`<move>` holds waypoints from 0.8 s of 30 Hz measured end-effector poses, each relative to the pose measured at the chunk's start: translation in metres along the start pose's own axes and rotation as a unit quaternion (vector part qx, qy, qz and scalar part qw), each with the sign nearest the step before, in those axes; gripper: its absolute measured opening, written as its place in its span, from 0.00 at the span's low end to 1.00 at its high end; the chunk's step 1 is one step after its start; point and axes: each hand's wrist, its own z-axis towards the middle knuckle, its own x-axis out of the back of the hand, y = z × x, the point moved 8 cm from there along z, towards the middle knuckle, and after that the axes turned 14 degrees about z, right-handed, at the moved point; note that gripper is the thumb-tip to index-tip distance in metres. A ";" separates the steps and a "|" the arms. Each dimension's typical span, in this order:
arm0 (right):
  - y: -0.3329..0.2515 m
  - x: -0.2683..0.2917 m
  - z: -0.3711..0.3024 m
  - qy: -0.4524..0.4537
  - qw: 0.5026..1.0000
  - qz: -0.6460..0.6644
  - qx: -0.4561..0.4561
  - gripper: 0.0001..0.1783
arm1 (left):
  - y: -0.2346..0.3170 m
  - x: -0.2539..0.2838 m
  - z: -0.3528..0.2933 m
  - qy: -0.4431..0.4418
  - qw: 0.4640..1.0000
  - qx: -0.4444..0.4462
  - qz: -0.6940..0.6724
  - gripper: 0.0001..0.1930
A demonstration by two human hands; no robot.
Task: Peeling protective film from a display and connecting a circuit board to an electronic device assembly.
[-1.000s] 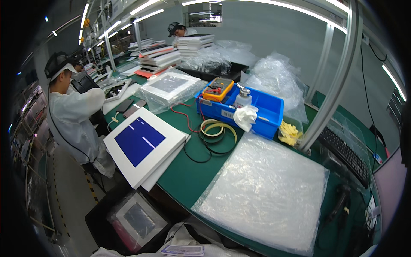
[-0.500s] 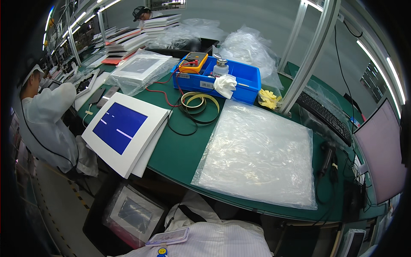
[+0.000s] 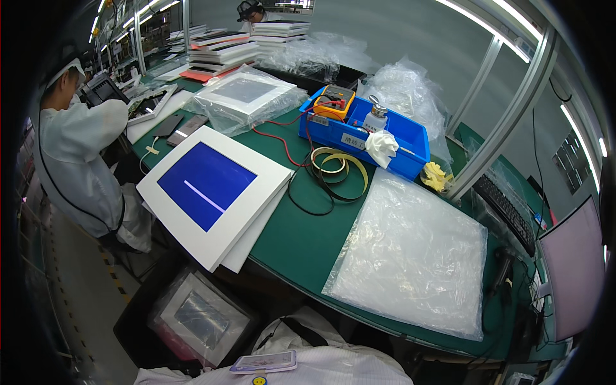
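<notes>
Neither my left hand nor my right hand shows; only my white striped garment and a hanging badge appear at the lower edge. On the green table, a white-framed panel with a blue picture lies on other white pieces at the left, overhanging the near edge. Clear plastic bags lie flat at the right. Between them sit coiled dark and yellowish straps. A blue divided bin behind holds a yellow multimeter, a dispenser bottle and a crumpled white cloth.
A bagged framed panel lies behind the blue-picture panel; another bagged panel stands in a dark container below the table. A co-worker sits at left. Stacked panels, a keyboard, a barcode scanner and a monitor surround the area.
My view has shifted, so the table's things appear farther right and lower. The white marks on the blue picture differ: several short bars before, one line now. The co-worker's arm is lower.
</notes>
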 end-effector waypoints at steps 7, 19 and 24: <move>-0.061 0.034 -0.034 -0.127 0.990 0.047 -0.048 0.15 | -0.010 -0.008 0.010 0.002 1.000 -0.014 0.005 0.27; -0.291 0.057 -0.131 -0.125 0.945 -0.008 0.302 0.11 | 0.026 -0.006 -0.013 0.009 0.986 -0.160 0.051 0.27; -0.350 0.081 -0.181 -0.102 0.918 -0.026 0.381 0.11 | 0.039 0.071 -0.039 0.144 0.973 -0.173 -0.057 0.25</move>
